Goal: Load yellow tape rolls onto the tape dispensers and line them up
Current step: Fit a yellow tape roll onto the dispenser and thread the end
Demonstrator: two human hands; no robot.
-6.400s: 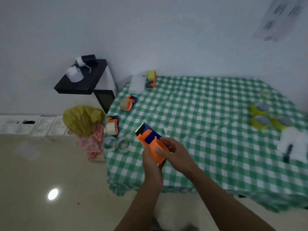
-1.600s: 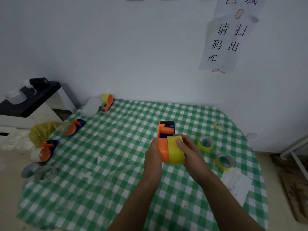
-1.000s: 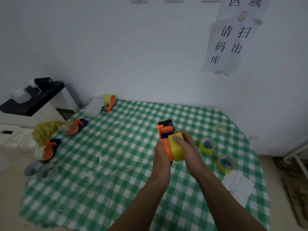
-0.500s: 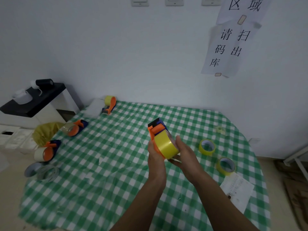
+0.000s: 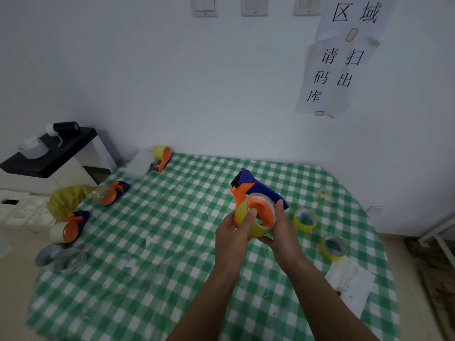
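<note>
You are in the loading step. The yellow tape roll (image 5: 257, 231) sits around the orange hub of the tape dispenser (image 5: 264, 191), and you hold both in the air over the middle of the checked table (image 5: 147, 242).

Your left hand (image 5: 231, 233) grips the dispenser from its 9 o'clock side. The thumb presses onto the hub inside the roll, and the other fingers curl behind it, out of sight. Your right hand (image 5: 283, 232) cups the roll from 3 o'clock, fingers curled round its rim with one fingertip on the top edge.

I cannot tell whether the roll is pushed fully home. The next move probably calls for a firm, square press onto the hub. After that, find the tape's free end and lead it up to the blue mouth at 11 o'clock of the roll.

Two spare yellow rolls (image 5: 304, 219) lie flat on the cloth at 3 and 4 o'clock of your hands, apart from each other. Three other dispensers (image 5: 110, 194) lie along the table's edge from 9 to 11 o'clock, and this one likely belongs in line with them once it is threaded.
</note>
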